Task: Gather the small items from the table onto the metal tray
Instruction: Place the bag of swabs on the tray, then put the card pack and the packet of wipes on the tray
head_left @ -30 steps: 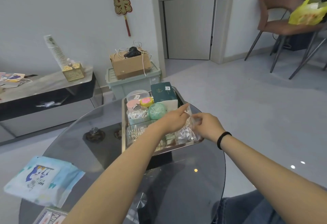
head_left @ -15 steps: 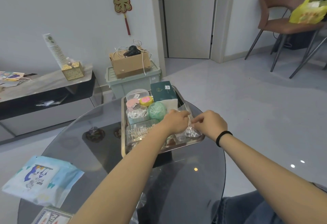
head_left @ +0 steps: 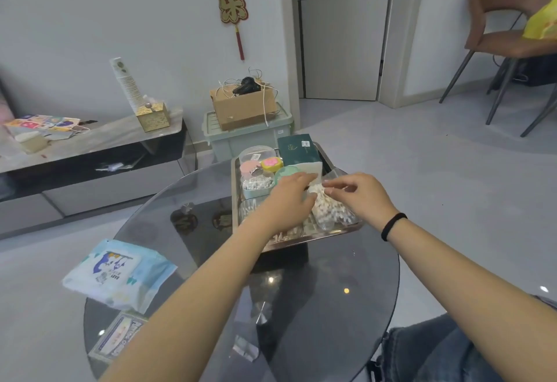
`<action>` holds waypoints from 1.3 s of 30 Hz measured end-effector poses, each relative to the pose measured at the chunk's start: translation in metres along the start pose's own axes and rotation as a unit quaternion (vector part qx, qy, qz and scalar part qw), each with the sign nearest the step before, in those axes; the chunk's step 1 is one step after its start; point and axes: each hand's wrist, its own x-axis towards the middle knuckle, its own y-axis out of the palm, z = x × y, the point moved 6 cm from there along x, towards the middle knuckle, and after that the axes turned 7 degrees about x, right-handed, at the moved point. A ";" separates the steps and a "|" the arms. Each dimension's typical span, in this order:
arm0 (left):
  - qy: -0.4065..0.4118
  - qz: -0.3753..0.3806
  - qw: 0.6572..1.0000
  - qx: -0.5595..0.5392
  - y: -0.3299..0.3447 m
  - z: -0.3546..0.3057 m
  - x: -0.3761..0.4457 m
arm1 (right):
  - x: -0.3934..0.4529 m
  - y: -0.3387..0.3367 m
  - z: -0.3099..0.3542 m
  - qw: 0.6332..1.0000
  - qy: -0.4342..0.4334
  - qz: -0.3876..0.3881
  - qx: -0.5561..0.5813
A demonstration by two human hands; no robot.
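Risk sat with clear bag (head_left: 327, 211) of small white pieces: you pinched its top with both hands over near right corner of metal tray (head_left: 327, 158). Left hand (head_left: 291, 193) gripped left side of neck, right hand (head_left: 360, 191) gripped right. Loose neck could spill pieces; bag lay close to tray rim, could slide onto glass table (head_left: 331, 306). Blue packet (head_left: 119, 274) waited outside tray, well apart.

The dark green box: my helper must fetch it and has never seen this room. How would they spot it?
On the round glass table sits a metal tray. The dark green box stands at its far end, beside round tubs; it alone is rectangular and dark.
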 end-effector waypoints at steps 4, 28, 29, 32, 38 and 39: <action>-0.030 -0.042 0.998 0.027 -0.025 0.025 -0.058 | -0.020 0.042 0.040 0.993 -0.040 0.097 0.060; -0.269 0.018 0.945 0.187 -0.032 0.163 -0.241 | -0.086 0.225 0.068 0.923 -0.078 0.376 -0.028; -0.271 0.023 0.946 0.177 -0.031 0.164 -0.244 | -0.087 0.226 0.067 0.922 -0.075 0.378 -0.028; -0.272 0.028 0.950 0.153 -0.028 0.166 -0.247 | -0.090 0.229 0.067 0.921 -0.067 0.383 -0.020; -0.242 0.013 0.962 0.125 -0.027 0.162 -0.244 | -0.099 0.233 0.064 0.909 -0.038 0.416 -0.005; -0.227 0.007 0.968 0.108 -0.026 0.159 -0.243 | -0.101 0.233 0.064 0.904 -0.032 0.426 -0.008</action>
